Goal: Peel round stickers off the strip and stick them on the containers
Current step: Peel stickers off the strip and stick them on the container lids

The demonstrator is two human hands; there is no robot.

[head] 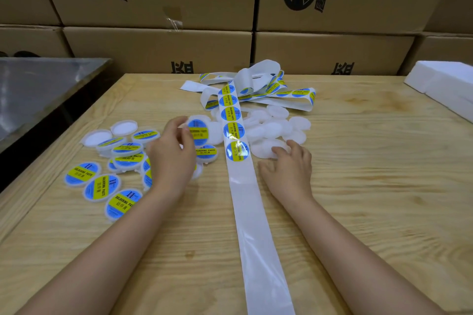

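Two hands flank the strip [236, 133]. The left hand [174, 158] curls its fingers round a labelled container [198, 130], and the right hand [289, 166] grips a plain container [266, 149]. Blank containers [276, 125] lie just beyond the right fingertips, finished containers [102, 186] left of the left wrist.

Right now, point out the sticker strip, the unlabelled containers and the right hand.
sticker strip [237, 151]: head view, on the nearest sticker.
unlabelled containers [276, 126]: head view, on one bare white container.
right hand [291, 165]: head view, on its back.
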